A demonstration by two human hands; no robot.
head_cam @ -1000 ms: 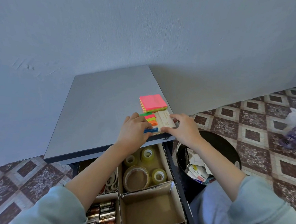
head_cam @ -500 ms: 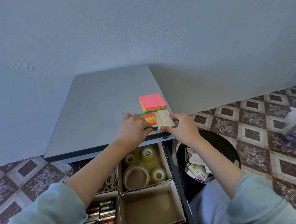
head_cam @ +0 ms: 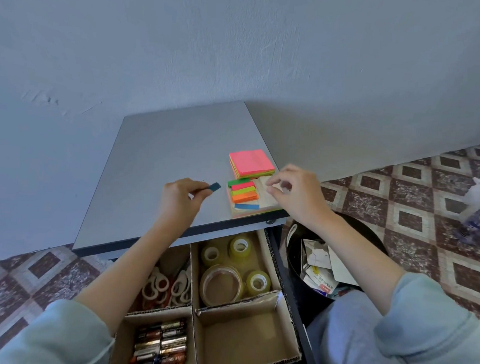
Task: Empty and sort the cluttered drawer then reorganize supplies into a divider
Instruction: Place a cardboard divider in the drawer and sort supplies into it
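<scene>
My left hand (head_cam: 180, 199) pinches a small blue sticky flag (head_cam: 214, 187) above the grey cabinet top (head_cam: 164, 160), left of the flag pad. The flag pad (head_cam: 246, 196) carries green, red, yellow and orange strips plus one blue strip on a pale card. My right hand (head_cam: 295, 195) hovers over the pad's right side with curled fingers touching the card edge. Behind the flag pad sits a pink sticky note stack (head_cam: 251, 162). Below, the open drawer holds a cardboard divider (head_cam: 194, 308).
Divider compartments hold tape rolls (head_cam: 228, 268), scissors (head_cam: 168, 285) and batteries (head_cam: 158, 345); the front right one is empty. A black bin (head_cam: 295, 275) with paper scraps stands right of the drawer. A purple bottle (head_cam: 478, 213) lies on the patterned floor.
My left hand has pulled a blue flag off the pad and moved left with it. My right hand lifted slightly from the pad's edge.
</scene>
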